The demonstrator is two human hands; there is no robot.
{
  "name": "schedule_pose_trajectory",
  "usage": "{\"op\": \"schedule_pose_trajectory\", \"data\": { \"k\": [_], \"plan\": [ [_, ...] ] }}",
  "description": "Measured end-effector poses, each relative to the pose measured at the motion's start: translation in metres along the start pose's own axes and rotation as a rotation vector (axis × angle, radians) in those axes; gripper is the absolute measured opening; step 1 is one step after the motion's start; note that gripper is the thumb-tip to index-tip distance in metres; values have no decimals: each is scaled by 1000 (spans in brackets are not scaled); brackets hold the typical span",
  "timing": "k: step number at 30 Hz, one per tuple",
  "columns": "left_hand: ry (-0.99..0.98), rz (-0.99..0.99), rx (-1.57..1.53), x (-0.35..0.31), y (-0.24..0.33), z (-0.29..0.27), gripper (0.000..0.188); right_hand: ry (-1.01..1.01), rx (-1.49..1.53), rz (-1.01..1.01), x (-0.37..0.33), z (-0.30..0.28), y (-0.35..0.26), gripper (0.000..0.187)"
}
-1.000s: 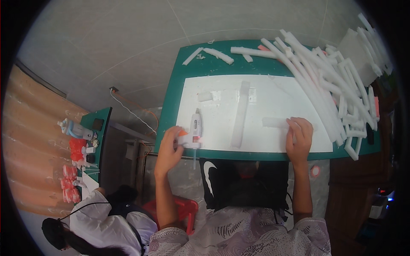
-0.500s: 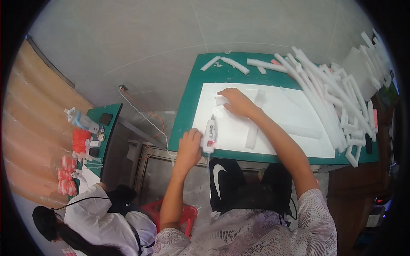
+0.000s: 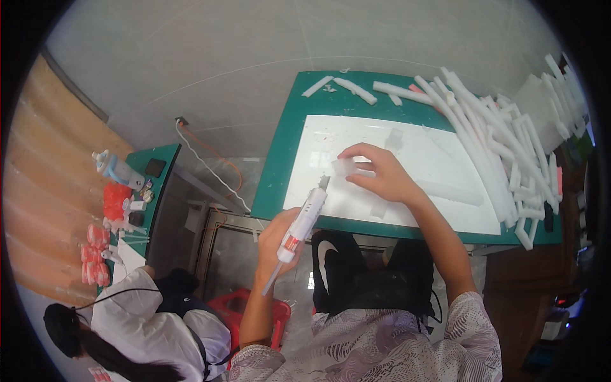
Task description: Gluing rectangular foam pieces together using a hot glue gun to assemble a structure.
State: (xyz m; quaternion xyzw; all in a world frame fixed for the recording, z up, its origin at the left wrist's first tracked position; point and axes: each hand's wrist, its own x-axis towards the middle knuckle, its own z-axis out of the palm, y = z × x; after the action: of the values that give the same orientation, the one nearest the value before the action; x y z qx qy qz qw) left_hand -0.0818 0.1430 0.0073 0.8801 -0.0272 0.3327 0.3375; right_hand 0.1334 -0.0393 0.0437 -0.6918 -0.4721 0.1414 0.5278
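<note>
Left hand (image 3: 275,237) gripped the white plastic glue gun (image 3: 301,223); right hand (image 3: 382,176) pinched a short white foam block (image 3: 342,167) over the white rectangular board (image 3: 305,197), near the nozzle (image 3: 324,182): if hot, one slip risked burns or melted foam!

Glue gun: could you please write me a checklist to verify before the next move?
1. Glue gun held in left hand: ok.
2. Small white piece in right hand grip: ok.
3. Glue stick in place: ok, its end sticks out behind.
4. Nozzle clear of small white piece: cannot tell, they look close.
5. Glue gun hot: cannot tell.
6. Foam tubes away from both hands: ok.
</note>
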Motion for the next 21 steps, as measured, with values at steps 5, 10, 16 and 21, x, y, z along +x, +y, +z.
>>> {"op": "schedule_pose_trajectory", "data": {
  "k": [5, 10, 16, 21],
  "plan": [
    [-24, 70, -55, 1, 7, 14, 37, 106, -15, -48, -32, -4, -9, 37],
    [-56, 93, -101, 5, 11, 27, 34, 170, -134, -106, -54, -11, -14, 36],
    [-90, 83, -99, 8, 12, 36, 30, 225, -169, -124, -66, -15, -9, 34],
    [-94, 112, -85, 13, 15, 43, 26, 244, -203, -148, -70, -20, -4, 34]
  ]
}}
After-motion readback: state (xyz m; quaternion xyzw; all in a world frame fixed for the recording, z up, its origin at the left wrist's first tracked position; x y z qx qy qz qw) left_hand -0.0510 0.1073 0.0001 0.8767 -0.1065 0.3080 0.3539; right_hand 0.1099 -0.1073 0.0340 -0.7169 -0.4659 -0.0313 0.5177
